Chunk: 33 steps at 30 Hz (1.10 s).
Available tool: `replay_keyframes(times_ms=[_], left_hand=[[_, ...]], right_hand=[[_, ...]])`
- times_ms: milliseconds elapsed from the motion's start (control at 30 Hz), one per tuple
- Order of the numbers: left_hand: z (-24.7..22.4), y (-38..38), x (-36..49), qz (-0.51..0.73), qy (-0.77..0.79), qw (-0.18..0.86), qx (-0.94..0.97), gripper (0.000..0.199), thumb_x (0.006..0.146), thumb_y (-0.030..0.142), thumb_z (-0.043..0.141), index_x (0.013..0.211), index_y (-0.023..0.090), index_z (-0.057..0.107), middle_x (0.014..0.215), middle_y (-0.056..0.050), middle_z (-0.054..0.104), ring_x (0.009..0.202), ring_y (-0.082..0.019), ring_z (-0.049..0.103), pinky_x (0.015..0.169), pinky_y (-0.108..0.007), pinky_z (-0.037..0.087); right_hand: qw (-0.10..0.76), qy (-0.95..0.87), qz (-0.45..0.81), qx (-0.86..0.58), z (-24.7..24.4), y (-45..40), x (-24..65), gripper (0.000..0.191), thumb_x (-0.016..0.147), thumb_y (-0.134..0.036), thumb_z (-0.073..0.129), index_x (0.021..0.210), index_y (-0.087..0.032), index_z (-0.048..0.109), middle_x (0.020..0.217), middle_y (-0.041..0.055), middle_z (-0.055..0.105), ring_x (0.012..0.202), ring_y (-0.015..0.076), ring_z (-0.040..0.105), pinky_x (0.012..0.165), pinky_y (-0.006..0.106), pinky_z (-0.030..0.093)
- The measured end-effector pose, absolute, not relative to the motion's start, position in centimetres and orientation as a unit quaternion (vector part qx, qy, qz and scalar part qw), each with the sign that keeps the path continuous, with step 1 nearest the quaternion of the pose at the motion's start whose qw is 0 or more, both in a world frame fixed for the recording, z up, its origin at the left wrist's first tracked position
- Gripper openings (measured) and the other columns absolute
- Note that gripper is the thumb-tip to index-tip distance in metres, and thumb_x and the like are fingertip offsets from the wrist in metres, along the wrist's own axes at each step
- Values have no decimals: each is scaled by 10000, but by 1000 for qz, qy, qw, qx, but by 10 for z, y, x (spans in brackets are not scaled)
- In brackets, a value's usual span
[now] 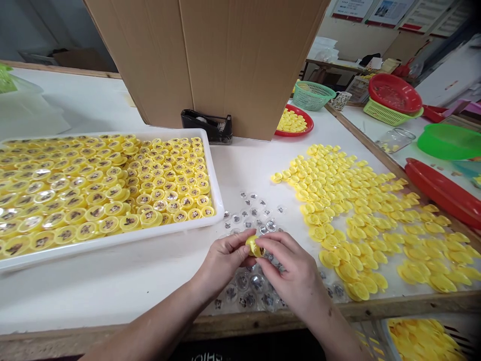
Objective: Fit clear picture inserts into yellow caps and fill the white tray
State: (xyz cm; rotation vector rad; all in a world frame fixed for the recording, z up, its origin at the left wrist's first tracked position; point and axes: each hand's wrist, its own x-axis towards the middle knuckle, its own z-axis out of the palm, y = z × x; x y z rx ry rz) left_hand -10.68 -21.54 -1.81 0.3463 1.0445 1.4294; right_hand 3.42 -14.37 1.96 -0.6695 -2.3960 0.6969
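Between both hands is a small round yellow plastic piece [254,246], held above the table. My left hand [225,255] pinches it from the left with thumb and fingers. From the right, my right hand [291,265] grips its edge, hiding part of it. Below and around the hands lie many clear round discs [257,282] with small printed pictures. To the right spread loose yellow cup-like pieces [338,200]. On the left, a white tray [215,200] holds rows of yellow pieces with pictures on their faces.
A tall cardboard box [225,60] stands at the back, with a black tape dispenser [207,126] before it. Beside it are a red plate [306,123] of yellow pieces and a green basket [313,95]. A wooden edge [376,307] borders the table; a container of yellow pieces [421,341] sits below.
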Motion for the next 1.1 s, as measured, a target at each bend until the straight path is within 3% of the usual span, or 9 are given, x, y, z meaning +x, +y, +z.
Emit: replay_keyframes(times_ms=[267,500,700,833,1100], left_hand=[[-16,-216,-105,636,461,603,143,367,641,263,799,990,193,712,857,-27,708,753,-130,623,737,-273,518],[-16,-216,-108,622,432,626,186,469,643,272,804,1064,147,638,915,-56,696,838,-143,622,803,-267,476],[-17,-215,-109,627,436,609,214,401,661,329,791,925,137,560,826,-57,661,722,-134,596,660,-237,440],[-22,-215,-107,639,423,594,245,398,649,363,792,883,143,557,802,-41,638,692,-124,565,634,-231,409],[-24,-213,-106,570,568,505,314,299,622,308,777,788,118,616,699,-46,619,642,-146,527,589,-251,406]], right_hand=[[274,-876,285,-276,15,-147,32,246,827,-97,563,1036,-213,621,984,70,639,885,187,625,770,316,544],[319,-885,198,-276,5,-155,26,259,845,-62,498,1028,-200,617,917,73,640,860,183,625,760,299,521],[245,-817,402,-334,3,-141,35,299,790,-228,642,1084,-243,590,956,42,616,791,180,601,691,285,515],[170,-753,529,-353,-4,-134,39,200,851,-370,560,983,-226,602,880,26,652,784,180,612,705,269,506],[204,-706,580,-352,-18,-139,37,256,791,-460,599,814,-210,652,746,26,652,702,190,602,634,238,500]])
